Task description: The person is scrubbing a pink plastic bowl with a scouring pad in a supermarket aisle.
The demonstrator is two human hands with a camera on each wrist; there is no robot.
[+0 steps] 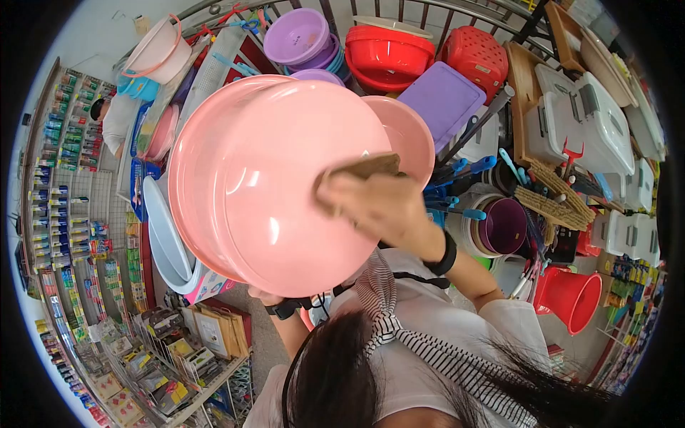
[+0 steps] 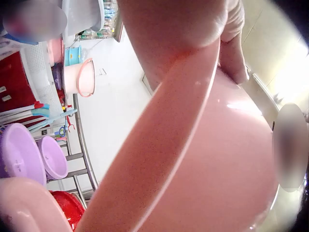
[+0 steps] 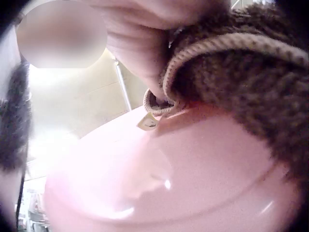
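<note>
A glossy pink basin fills the middle of the head view, its rounded underside turned up toward me. My left hand grips its rim; in the head view most of that hand is hidden under the basin near the black wristband. With curled fingers my right hand holds a fuzzy brown cloth with a braided edge against the underside. Right beside the fingers, a small pale label shows on the pink surface. The right hand is blurred in the head view.
Behind the held basin is another pink basin. Purple basins, red basins and a purple lid stand along the railing. Blue-handled brushes and a purple bucket are at the right. Shelves of small goods line the left.
</note>
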